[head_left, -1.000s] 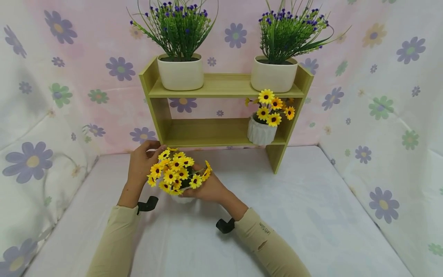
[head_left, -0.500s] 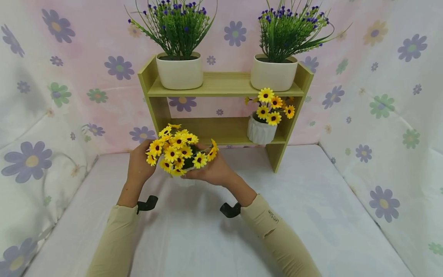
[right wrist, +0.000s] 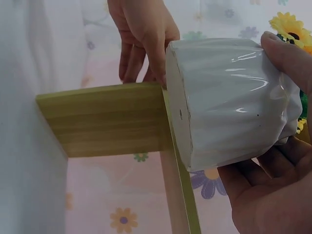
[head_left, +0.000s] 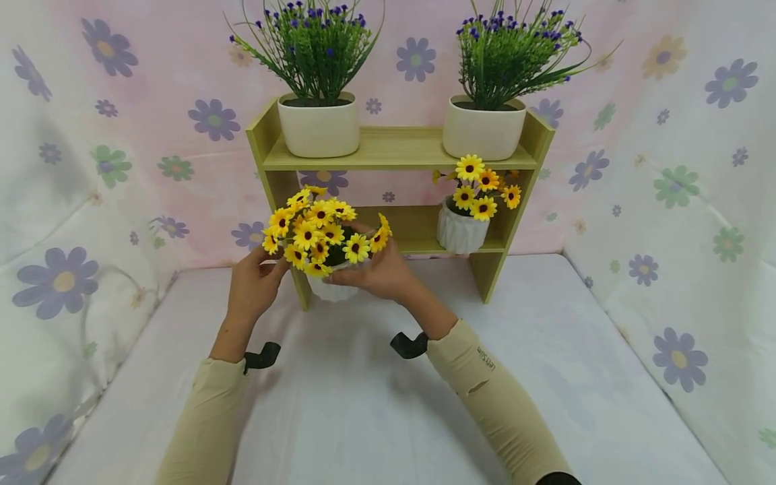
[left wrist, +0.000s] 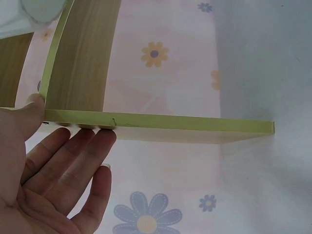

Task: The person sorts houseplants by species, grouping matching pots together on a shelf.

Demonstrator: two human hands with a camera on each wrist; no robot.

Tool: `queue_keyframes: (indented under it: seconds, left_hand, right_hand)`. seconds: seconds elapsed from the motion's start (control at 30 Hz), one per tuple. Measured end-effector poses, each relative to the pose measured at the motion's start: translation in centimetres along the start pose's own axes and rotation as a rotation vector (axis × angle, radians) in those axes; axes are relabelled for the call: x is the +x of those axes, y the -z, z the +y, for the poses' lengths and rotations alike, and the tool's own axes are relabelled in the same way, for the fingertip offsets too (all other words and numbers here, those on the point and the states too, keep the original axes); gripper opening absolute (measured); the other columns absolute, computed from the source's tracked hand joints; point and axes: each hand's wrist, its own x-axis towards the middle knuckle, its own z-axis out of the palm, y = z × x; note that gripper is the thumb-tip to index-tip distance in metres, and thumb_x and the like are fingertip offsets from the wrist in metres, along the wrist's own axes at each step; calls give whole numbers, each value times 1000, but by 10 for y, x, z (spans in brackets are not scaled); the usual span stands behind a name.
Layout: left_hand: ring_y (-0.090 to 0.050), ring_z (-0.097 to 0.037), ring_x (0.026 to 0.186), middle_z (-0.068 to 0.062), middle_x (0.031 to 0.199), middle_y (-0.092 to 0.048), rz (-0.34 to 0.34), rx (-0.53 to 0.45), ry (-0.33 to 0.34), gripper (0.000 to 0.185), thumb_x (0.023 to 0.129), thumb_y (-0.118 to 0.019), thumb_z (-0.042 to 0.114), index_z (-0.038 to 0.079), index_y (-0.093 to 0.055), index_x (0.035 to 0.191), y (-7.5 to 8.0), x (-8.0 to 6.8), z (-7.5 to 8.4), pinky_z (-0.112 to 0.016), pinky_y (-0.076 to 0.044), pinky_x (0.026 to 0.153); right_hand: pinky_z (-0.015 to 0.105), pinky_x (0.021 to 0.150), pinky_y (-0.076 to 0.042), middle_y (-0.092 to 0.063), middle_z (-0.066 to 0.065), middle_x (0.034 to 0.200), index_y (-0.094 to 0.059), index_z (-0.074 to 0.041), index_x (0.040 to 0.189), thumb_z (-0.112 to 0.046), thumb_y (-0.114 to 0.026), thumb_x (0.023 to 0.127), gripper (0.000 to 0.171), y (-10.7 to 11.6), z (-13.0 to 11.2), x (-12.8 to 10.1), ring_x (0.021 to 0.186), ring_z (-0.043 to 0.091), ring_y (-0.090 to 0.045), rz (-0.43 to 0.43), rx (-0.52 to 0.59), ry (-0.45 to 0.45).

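A white ribbed pot (head_left: 332,291) of yellow daisies (head_left: 321,229) hangs in the air in front of the left end of a wooden two-level shelf (head_left: 394,151). My right hand (head_left: 378,269) grips the pot from the right and below, its fingers curled round the glossy pot (right wrist: 229,97) with my right hand's palm (right wrist: 273,195) under it. My left hand (head_left: 254,283) is at the pot's left with its fingers straight. In the left wrist view my left hand (left wrist: 48,180) lies flat beside the shelf's edge (left wrist: 161,124), the thumb touching it. My left hand's fingertips (right wrist: 144,34) reach the pot's base.
A second white pot of yellow daisies (head_left: 461,229) stands at the right of the lower shelf. Two cream pots with green, purple-flowered plants (head_left: 318,124) (head_left: 481,128) stand on the top shelf. Flowered cloth hangs behind and at both sides. The pale tabletop (head_left: 364,404) stretches in front.
The daisy pot rose off the tabletop and moved away from me to the height of the lower shelf's left end. Both hands went with it.
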Motion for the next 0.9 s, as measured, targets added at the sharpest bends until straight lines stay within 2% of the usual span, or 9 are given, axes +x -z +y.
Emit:
queue_keyframes:
  seconds: [0.13,0.23,0.33,0.4,0.57,0.77,0.9]
  left_hand:
    - [-76,-35,110,-17,130,-71,-11,-8,-1,43,107,-65,35,0,-67,131,-1,0,1,-53,-62,94]
    - [-77,-33,108,-15,129,-72,-11,-8,-2,42,106,-67,38,2,-69,127,0,-1,3,-41,-64,91]
    - [-77,-32,107,-14,127,-73,-3,-4,-6,43,106,-67,39,2,-69,126,1,-1,3,-32,-63,87]
    - [-77,-33,107,-15,126,-73,-1,-4,-7,43,106,-67,39,2,-69,127,1,-1,3,-34,-63,88]
    - [-76,-36,110,-17,129,-72,-10,-6,-3,44,107,-65,39,0,-68,128,1,-1,3,-55,-62,94]
    - [-77,-35,108,-17,127,-72,2,-7,-10,41,107,-66,36,0,-68,127,1,-1,4,-55,-62,92]
    - [-76,-37,108,-18,128,-72,-2,-15,-10,41,107,-65,36,0,-68,127,1,-1,4,-57,-62,91]
  right_hand:
    - [33,113,-50,-68,8,141,-62,-6,144,-1,-94,77,74,5,-13,1,131,14,-62,37,30,-23]
    - [34,114,-49,-69,7,140,-63,-6,144,-1,-93,78,73,6,-8,5,131,14,-63,49,48,-24]
    - [34,113,-50,-70,7,138,-64,-8,143,-3,-95,77,73,6,1,11,129,13,-63,61,20,-10]
    - [33,112,-50,-70,6,138,-64,-9,143,-5,-96,76,73,6,9,15,129,13,-63,74,-3,4]
    - [34,113,-50,-71,1,137,-65,-11,141,-10,-97,77,71,7,21,24,129,12,-63,107,-12,24]
    - [40,110,-53,-69,-6,133,-63,-16,138,-19,-96,80,66,7,29,28,126,9,-63,166,-11,-69]
    - [38,109,-53,-67,-8,135,-59,-18,141,-20,-94,82,68,7,32,31,126,8,-62,180,17,-113]
